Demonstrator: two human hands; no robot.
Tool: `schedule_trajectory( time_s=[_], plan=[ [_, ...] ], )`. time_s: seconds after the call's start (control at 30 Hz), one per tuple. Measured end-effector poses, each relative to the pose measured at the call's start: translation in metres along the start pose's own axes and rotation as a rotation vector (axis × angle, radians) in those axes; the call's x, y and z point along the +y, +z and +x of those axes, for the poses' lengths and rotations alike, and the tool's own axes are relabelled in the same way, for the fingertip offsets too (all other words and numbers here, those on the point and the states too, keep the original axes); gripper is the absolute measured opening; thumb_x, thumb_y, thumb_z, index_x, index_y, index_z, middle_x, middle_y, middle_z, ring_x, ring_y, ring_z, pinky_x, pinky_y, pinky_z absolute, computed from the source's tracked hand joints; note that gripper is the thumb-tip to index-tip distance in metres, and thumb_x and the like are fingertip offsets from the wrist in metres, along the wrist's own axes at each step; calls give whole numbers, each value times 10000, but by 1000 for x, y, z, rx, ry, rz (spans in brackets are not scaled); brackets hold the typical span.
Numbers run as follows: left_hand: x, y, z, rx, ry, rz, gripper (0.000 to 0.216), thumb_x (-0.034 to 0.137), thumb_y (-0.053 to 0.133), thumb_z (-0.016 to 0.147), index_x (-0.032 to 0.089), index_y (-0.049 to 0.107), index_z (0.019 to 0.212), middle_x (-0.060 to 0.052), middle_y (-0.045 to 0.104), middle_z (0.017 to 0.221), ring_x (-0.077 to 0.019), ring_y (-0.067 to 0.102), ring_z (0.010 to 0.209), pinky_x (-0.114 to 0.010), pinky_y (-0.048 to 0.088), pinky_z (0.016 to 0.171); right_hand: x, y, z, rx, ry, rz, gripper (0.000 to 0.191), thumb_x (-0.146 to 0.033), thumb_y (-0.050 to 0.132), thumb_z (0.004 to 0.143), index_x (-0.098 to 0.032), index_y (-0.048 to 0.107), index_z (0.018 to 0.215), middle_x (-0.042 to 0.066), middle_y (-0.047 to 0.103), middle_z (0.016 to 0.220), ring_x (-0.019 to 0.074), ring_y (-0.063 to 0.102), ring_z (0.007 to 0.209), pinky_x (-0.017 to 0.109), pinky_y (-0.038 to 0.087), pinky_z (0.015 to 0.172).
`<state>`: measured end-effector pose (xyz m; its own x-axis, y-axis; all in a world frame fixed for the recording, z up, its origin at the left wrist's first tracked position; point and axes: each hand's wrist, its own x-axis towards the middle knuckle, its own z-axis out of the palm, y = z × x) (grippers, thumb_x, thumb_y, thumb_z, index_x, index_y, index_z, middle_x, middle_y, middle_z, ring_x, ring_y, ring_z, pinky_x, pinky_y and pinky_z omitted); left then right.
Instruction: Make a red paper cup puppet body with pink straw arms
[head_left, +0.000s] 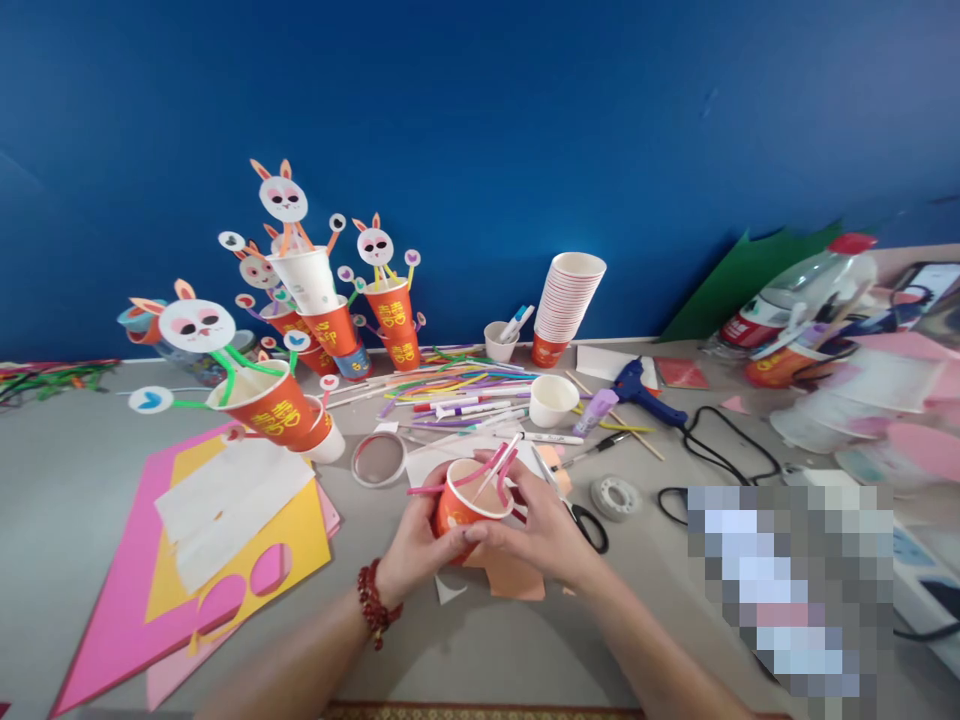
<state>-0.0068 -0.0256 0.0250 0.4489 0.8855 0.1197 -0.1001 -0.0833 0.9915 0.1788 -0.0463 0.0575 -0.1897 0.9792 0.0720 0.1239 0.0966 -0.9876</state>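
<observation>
Between my two hands is a red paper cup (466, 510) with a white rim, tilted so its inside shows. Pink pipe cleaners (496, 462) and a pale stick rise from its mouth, and one pink end pokes out at the left. My left hand (412, 545) wraps the cup's left side; a red bead bracelet (373, 603) circles that wrist. On the right side, my right hand (551, 525) closes around the cup, thumbs nearly meeting in front. Orange paper scraps (516, 580) lie under the cup, and black-handled scissors (589, 525) lie beside my right hand.
Cups with paper rabbit heads (196, 325) stand at the back left, above pink and yellow paper sheets (306, 525). A cup stack (568, 310), blue glue gun (637, 390), pens, white tape roll (615, 497) and black cord (731, 465) spread behind and right. A plastic bottle (795, 290) stands far right.
</observation>
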Motion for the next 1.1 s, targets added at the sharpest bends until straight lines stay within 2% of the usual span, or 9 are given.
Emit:
schedule_trajectory(
  time_s=[0.07,0.13,0.27,0.37,0.73,0.83,0.93,1.0,1.1],
  plan=[
    [0,-1,0,7,47,-74,571,468,686,830,194,531,1307,-131,592,1311,-318,542,1221,-427,438,1040,1,-1,1,39,-18,-26,482,-399,756,797,-232,573,1210,76,662,1162,248,640,1055,325,554,852],
    [-1,-2,1,100,92,-129,485,482,615,876,202,555,1268,-118,593,1272,-295,556,1181,-403,457,1000,3,-1,2,63,-25,-28,364,-393,718,831,-228,601,1133,57,672,1067,227,645,983,308,553,816],
    [-2,-7,7,319,152,-21,153,337,575,936,198,634,962,-49,616,997,-189,580,967,-284,460,878,7,-1,4,52,-5,-7,334,-392,717,830,-220,607,1094,48,677,1023,210,652,915,287,548,768],
    [-1,-9,9,332,205,54,150,295,574,943,184,616,851,-34,606,877,-169,570,882,-272,453,842,8,-2,4,72,15,-8,338,-399,708,832,-221,607,1102,51,686,1034,211,658,909,286,547,761],
    [2,-11,9,359,166,129,178,338,611,916,171,638,860,-62,649,885,-198,616,896,-300,506,800,10,-3,5,95,45,-18,325,-429,699,833,-231,630,1081,47,702,1008,218,672,907,282,555,736],
    [2,-10,8,324,175,27,231,395,647,887,184,631,981,-67,641,984,-205,616,952,-314,512,846,7,-3,5,90,51,26,343,-459,682,844,-232,619,1094,44,697,986,219,671,901,271,553,697],
    [0,-7,7,171,87,-148,506,502,695,823,212,560,1215,-104,601,1208,-258,602,1087,-367,517,907,6,-2,5,110,29,37,345,-469,677,847,-223,617,1081,44,698,959,216,675,873,277,552,705],
    [-2,-4,5,62,-6,-220,581,486,727,799,217,531,1277,-119,588,1273,-286,596,1136,-397,516,934,6,-2,5,121,23,27,359,-460,687,841,-217,613,1094,48,703,975,215,680,875,285,555,729],
    [-6,-1,3,-11,-114,-268,518,393,748,805,212,563,1254,-112,623,1247,-288,608,1140,-404,515,949,7,-3,5,119,32,-17,371,-458,691,839,-221,607,1111,57,707,1018,220,681,897,287,554,730]
  ],
)
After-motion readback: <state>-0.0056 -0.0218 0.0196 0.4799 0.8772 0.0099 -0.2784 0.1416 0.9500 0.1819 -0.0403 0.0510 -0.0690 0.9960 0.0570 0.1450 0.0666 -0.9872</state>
